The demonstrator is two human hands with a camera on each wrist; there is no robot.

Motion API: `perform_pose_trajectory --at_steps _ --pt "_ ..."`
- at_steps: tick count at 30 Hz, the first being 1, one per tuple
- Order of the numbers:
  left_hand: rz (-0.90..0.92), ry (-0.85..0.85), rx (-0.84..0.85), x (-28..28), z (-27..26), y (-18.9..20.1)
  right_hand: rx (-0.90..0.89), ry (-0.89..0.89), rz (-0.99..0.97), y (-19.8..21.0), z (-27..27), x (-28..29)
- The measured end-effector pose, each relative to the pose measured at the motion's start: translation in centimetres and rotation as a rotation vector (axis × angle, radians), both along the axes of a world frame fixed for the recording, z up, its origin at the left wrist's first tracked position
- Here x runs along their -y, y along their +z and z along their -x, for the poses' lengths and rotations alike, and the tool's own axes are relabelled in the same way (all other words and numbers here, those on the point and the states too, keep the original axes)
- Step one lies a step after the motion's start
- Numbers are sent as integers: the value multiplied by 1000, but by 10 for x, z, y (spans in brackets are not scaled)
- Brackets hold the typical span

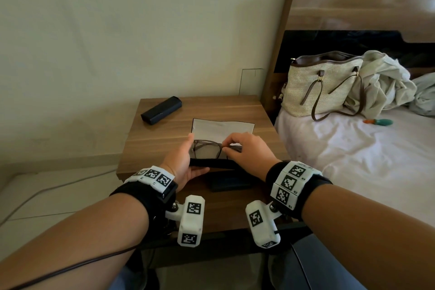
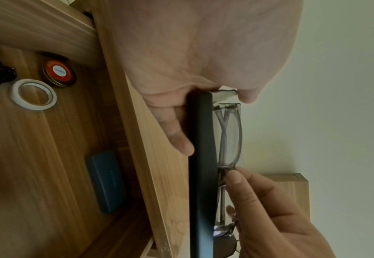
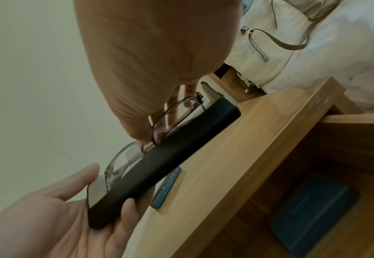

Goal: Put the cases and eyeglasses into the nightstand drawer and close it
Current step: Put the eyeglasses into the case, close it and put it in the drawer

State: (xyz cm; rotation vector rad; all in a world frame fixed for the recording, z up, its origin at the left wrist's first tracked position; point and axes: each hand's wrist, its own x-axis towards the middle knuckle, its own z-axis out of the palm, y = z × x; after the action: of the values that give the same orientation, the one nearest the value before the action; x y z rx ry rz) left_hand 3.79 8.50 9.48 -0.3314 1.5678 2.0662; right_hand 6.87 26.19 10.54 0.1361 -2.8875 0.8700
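Black, the open case [image 1: 211,164] sits cradled in my left hand [image 1: 182,162] above the nightstand [image 1: 164,134], fingers curled under it to steady the mouth. My right hand [image 1: 244,148] pinches the eyeglasses [image 1: 207,148] at the bridge, feeding them in folded. Below, the open drawer [image 2: 49,157] already holds a blue case [image 2: 105,181]; another black case [image 1: 161,110] waits on top.

Open nightstand drawer [image 2: 49,157] with bare floor between the blue case [image 2: 106,181], tape roll [image 2: 34,96] and tin [image 2: 58,73].
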Motion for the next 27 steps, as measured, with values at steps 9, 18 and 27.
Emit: perform_pose_trajectory --at_steps 9,18,27 --pt "-18 8 -3 1 -4 1 -79 -11 -62 -3 -3 1" --pt "-85 78 7 12 1 -2 142 -508 653 -1 7 -21" --pt "-134 89 25 10 3 -2 407 -435 1412 -11 -2 -16"
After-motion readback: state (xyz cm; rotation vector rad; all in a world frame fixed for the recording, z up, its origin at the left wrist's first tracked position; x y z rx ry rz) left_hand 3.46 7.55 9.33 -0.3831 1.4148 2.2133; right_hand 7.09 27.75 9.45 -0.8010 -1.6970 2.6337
